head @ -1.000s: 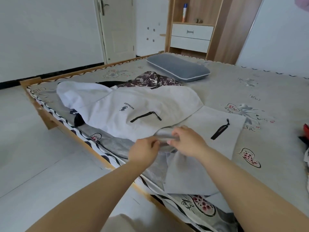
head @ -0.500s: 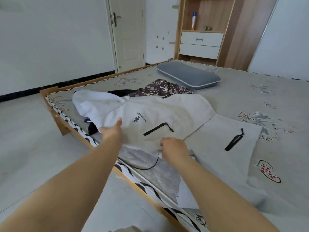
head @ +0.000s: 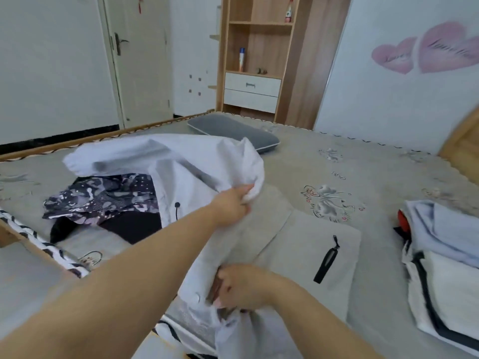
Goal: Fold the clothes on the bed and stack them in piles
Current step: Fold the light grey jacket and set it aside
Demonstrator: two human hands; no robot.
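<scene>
A moment ago the white jacket (head: 181, 172) lay spread flat near the bed's edge. Now it is up in the air — the left hand (head: 233, 203) has grabbed a bunch of it and swung it over toward 12 o'clock. Its fingers are curled tight around the cloth. The right hand (head: 241, 288), down at 6 o'clock, pinches the near edge of the same jacket and keeps it low.

With the jacket lifted, the dark patterned clothes (head: 103, 198) show at 9 o'clock — they were mostly hidden under it. The folded grey piece (head: 311, 252) with the black zipper sits flat in the middle, partly under the jacket. At 3 o'clock there is a pile of folded clothes (head: 445, 268) on the bed (head: 363, 164).

This looks like the start of a fold on the jacket. The patterned clothes are not folded yet, so there is more to do.
</scene>
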